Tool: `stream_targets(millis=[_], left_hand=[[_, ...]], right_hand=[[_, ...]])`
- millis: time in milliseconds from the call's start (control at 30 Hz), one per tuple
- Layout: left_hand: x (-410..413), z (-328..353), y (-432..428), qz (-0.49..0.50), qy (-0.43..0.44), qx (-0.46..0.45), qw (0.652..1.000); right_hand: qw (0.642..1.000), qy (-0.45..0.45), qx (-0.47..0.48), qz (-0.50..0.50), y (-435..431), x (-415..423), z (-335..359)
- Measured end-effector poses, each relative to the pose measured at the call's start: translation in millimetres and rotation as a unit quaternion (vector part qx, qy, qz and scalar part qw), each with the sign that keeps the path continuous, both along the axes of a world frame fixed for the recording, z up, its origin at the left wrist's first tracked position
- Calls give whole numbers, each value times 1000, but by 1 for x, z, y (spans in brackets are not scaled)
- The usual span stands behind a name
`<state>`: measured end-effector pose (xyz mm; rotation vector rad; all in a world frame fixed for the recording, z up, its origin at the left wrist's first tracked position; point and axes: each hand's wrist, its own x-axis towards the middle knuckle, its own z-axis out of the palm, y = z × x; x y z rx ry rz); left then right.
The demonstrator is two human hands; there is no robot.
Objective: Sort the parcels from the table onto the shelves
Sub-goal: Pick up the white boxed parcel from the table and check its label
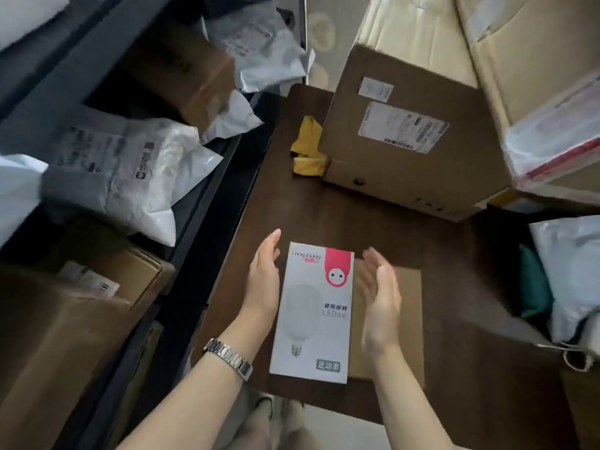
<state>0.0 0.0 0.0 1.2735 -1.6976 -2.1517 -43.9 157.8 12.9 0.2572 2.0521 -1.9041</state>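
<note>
A white LED bulb box (313,315) with a pink mark lies flat near the front of the dark wooden table (341,219). It rests partly on a flat brown cardboard parcel (409,319). My left hand (263,280), with a metal watch on the wrist, is at the box's left edge with fingers straight. My right hand (381,303) hovers at the box's right side, palm turned inward and fingers apart. Neither hand grips the box. A dark shelf unit (207,196) stands on the left.
A big cardboard box (412,141) with labels fills the table's back right, with a yellow packet (308,147) beside it. The shelves hold white poly mailers (130,177) and brown boxes (107,280). More bags (568,271) lie at the right.
</note>
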Motion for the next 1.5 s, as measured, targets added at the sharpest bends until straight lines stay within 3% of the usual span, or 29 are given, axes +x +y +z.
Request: stream_targets(millis=[200,300,467,800,1000,1100,1233,1333,1467,1500], left_hand=[[5,-47,12,-58,-84,39,994],[9,-50,20,-102,-53,35,993],[6,-37,19,-89,-60,-7,994],[24,4,-22,-61,10,126,990],[35,15,-29,-44,65,205,976],[37,23,-30,-1,69,253,965],[40,29,-27,24,86,315,945],[35,44,-22,5,44,272,961],[27,59,-21,-2,42,129,991],[27,64,-19,-8,55,89,994]], right_hand=[[997,-61,-34,-19,-2,6,-34],[997,-62,-40,-13,0,7,-39],[996,-69,-46,19,-7,6,-33],[980,42,-141,134,-21,-22,41],[984,106,37,135,-10,-21,56],[983,28,57,172,0,-30,64],[960,-202,-41,190,0,-37,64],[925,-233,-145,264,10,-16,68],[951,-173,-117,229,5,-24,78],[944,-165,-151,243,10,-25,77]])
